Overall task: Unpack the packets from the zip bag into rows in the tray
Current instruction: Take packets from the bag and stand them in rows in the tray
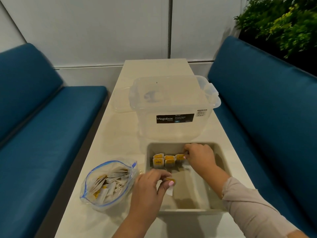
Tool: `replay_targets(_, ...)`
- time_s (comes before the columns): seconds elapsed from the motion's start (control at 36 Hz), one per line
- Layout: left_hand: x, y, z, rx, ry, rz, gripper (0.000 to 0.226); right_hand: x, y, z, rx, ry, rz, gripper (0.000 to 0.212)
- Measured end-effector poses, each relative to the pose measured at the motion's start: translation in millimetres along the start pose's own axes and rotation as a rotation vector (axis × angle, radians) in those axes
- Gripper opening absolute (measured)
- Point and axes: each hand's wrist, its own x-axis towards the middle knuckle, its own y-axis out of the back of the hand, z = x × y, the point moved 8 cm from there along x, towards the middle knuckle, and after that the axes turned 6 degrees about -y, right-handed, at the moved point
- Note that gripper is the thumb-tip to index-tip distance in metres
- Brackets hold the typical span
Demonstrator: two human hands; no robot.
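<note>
Own body, head view: two bare hands, one sleeved arm.

My left hand (151, 184) is bare, and the forearm behind it is uncovered as far as the lower edge of view. Its thumbnail carries pale pink polish. My right hand (199, 155) is bare too, with one pale pink nail visible. My right arm wears a long beige-pink sleeve (253, 208) of soft knit fabric, bunched in folds and ending above the wrist. I see no rings, watch or bracelets.
</note>
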Motion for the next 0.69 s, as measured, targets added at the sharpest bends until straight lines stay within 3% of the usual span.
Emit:
replay_targets(0.25,3.3,4.0,-1.0,-0.075,0.084,0.005,0.011,-3.5,1.7,2.6,-0.001,0.006,-0.004,0.013)
replay_targets(0.47,15.0,13.9,-7.7,-0.292,0.277,0.093,0.008,-8.9,8.9,8.0,0.101,-0.045,-0.021,0.015)
replay_targets(0.58,23.0,13.9,-15.6,-0.402,0.384,0.106,0.012,-15.5,20.4,13.4,0.382,-0.145,0.029,0.008)
replay_targets(0.69,32.1,15.7,-16.3,-0.429,0.416,0.1,0.016,-26.4,30.2,4.4,0.784,-0.111,-0.03,0.019)
